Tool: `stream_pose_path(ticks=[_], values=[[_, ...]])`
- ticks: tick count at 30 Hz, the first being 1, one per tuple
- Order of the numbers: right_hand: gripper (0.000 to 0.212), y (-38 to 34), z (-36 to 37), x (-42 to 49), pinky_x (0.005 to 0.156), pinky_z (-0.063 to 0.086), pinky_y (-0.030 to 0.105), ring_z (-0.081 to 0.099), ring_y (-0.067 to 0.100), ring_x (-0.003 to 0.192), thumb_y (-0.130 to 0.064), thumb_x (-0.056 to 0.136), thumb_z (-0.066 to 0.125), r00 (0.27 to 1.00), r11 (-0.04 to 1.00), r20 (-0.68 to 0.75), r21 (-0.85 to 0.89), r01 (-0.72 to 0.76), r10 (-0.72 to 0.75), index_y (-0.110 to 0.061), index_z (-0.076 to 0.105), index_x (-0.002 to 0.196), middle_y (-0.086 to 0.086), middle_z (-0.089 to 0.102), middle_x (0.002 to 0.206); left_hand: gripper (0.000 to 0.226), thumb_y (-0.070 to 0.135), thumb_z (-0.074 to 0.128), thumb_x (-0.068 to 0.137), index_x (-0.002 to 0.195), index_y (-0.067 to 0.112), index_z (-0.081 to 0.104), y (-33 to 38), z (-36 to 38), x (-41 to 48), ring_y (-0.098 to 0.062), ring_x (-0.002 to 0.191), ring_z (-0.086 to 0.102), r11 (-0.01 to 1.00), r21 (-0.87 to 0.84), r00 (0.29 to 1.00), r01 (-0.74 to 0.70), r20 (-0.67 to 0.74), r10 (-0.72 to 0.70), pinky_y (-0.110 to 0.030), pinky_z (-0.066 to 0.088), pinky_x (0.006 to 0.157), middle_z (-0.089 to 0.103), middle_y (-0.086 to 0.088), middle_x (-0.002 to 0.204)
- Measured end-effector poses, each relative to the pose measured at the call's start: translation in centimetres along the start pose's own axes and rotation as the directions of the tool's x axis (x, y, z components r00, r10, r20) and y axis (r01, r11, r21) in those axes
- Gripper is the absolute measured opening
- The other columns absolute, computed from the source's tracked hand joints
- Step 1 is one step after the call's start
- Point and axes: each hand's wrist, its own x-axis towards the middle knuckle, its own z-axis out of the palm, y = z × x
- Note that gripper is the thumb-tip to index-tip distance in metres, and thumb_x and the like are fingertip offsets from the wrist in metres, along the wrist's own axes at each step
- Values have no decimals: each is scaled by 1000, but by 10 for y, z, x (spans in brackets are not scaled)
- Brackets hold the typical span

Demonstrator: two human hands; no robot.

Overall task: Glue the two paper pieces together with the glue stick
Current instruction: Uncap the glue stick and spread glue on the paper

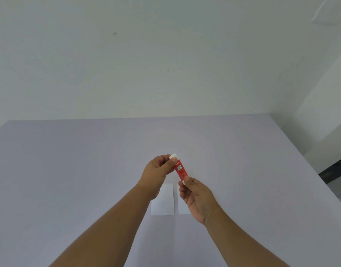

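A plain, bare indoor room, more like a spare room or simple workroom than a kitchen or shop; which exactly cannot be told. A wide, pale lilac tabletop (69, 170) fills the lower half of the view, its far edge running straight against a blank off-white wall (146, 64). To the right of the tabletop a second wall (320, 112) meets the first at a corner, and beyond the tabletop's right edge a strip of dark floor (337, 168) shows.
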Motion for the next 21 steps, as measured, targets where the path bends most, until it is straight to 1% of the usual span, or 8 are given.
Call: stream_pose_path(ticks=[3,6,9,11,14,17,19,21], values=[[42,-2,2,-2,55,52,22,57,14,57,-44,79,58,993,994,-29,2,-112,112,-4,69,86,6,61,62,31,31,65,88,107,8,68,2,1,0,-22,107,66,1000,6,1000,-12,6,12,-34,48,101,72,-10,106],[51,0,4,-2,57,51,23,56,15,58,-51,81,51,989,989,-43,-33,-142,140,-4,69,86,7,63,63,30,31,64,88,108,8,68,2,-1,0,-23,107,66,1000,27,1000,-16,-4,16,-34,49,100,72,-11,107],[40,-1,4,-3,62,55,25,59,16,65,-38,73,65,998,999,-38,4,-52,52,-5,66,96,11,63,75,33,34,65,87,107,8,68,0,-3,0,-23,107,65,1000,23,1000,-11,-19,11,-33,48,100,72,-11,108],[37,-3,4,-4,60,55,23,59,15,64,-31,69,70,998,999,-42,-3,-38,38,-4,65,94,11,60,75,34,35,65,87,106,7,68,0,-3,0,-22,106,66,1000,15,1000,-11,-12,11,-31,48,98,72,-9,104],[43,-3,4,-5,53,52,22,56,15,56,-43,77,61,988,990,-65,-28,-139,137,-2,66,87,8,60,64,32,34,64,87,105,8,69,0,-2,0,-20,104,67,1000,16,1000,-18,7,18,-26,50,94,73,-5,99],[51,-1,4,-4,56,52,24,58,16,58,-50,83,51,984,986,-74,-36,-164,161,-1,65,90,8,64,64,31,34,64,87,104,9,69,1,-2,0,-19,102,67,1000,20,1000,-19,6,19,-26,50,93,74,-5,99],[46,-1,4,-4,61,54,26,60,17,63,-45,80,58,993,995,-56,-12,-102,102,-3,63,96,10,65,69,32,35,64,87,104,8,69,1,-3,0,-19,103,67,1000,18,1000,-18,-4,19,-27,50,95,73,-6,100],[42,-2,4,-4,61,54,25,59,16,64,-35,71,68,998,999,-49,-12,-41,40,-4,62,98,9,62,70,34,36,64,88,105,7,69,0,-3,0,-20,105,67,1000,26,1000,-14,-6,14,-29,49,97,73,-7,102]])
